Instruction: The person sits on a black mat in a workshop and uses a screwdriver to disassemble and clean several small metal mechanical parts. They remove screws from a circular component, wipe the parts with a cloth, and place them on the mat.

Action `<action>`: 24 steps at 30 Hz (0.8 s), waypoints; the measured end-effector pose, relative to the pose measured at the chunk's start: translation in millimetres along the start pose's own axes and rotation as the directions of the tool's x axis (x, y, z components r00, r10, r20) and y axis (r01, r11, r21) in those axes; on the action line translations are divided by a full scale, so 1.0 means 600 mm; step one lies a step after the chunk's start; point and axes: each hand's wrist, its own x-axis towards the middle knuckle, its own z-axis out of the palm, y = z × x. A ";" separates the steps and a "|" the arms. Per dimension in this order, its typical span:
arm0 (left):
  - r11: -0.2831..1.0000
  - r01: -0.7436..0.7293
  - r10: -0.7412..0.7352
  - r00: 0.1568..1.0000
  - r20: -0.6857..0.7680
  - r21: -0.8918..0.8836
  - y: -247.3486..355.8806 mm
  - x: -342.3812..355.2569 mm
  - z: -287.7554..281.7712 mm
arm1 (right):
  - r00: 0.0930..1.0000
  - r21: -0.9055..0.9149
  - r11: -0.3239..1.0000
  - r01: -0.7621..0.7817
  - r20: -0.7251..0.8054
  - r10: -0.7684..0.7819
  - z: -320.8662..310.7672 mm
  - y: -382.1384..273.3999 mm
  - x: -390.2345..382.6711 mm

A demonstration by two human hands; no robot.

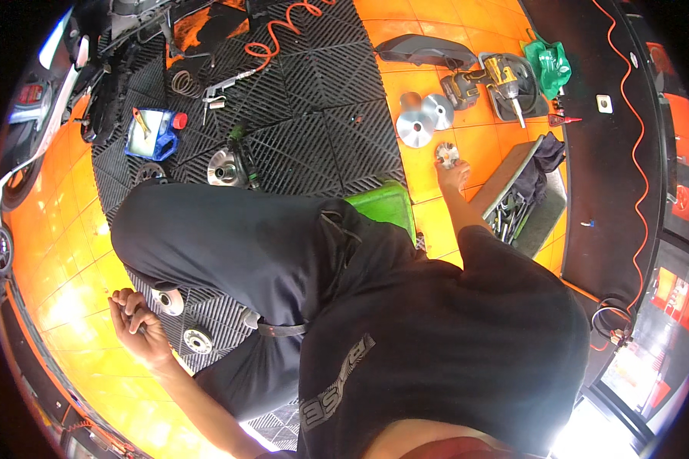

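Note:
My right hand [455, 177] reaches out over the orange tiles, its fingers closed on a small, lobed round metal part [446, 154]. Just beyond it lie shiny metal discs with centre holes, among them a front disc [416, 128] and another disc [438, 112]. At the far left, beside my bent leg, my left hand [140, 327] is raised with curled fingers; whether anything small sits in them is hidden. Near that hand, a metal dish-shaped part [168, 301] and a round ring-like part [197, 341] rest on the black mat.
A yellow-and-black cordless impact wrench [504, 76] lies beyond the discs, near a green bag [548, 65]. An open toolbox [527, 200] stands right of my arm. On the ribbed mat [314, 115] are a blue jug [153, 134], an air gun [226, 86] and a pulley-like assembly [226, 167].

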 end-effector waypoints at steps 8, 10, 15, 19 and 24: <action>0.974 0.066 -0.113 0.971 0.209 0.218 -0.274 0.016 0.172 | 0.517 0.635 0.080 -0.769 0.690 -0.506 -0.188 -0.331 -0.146; 0.776 -0.015 -0.090 0.987 0.134 0.630 -0.378 0.029 0.223 | 0.213 0.222 -0.125 -0.967 0.437 -0.874 -0.242 -0.416 -0.200; -0.363 -0.578 0.247 0.696 0.674 0.731 -0.612 0.108 0.214 | 0.143 0.030 -0.155 -0.987 0.594 -0.792 -0.387 -0.507 -0.291; -0.158 -0.786 -0.276 0.616 0.738 0.598 -0.627 0.100 0.187 | 0.191 -0.060 -0.237 -0.970 0.424 -0.885 -0.323 -0.426 -0.231; -0.098 -0.882 -0.431 0.456 0.779 0.461 -0.652 0.092 0.152 | 0.348 0.020 -0.428 -0.903 0.618 -0.705 -0.304 -0.364 -0.223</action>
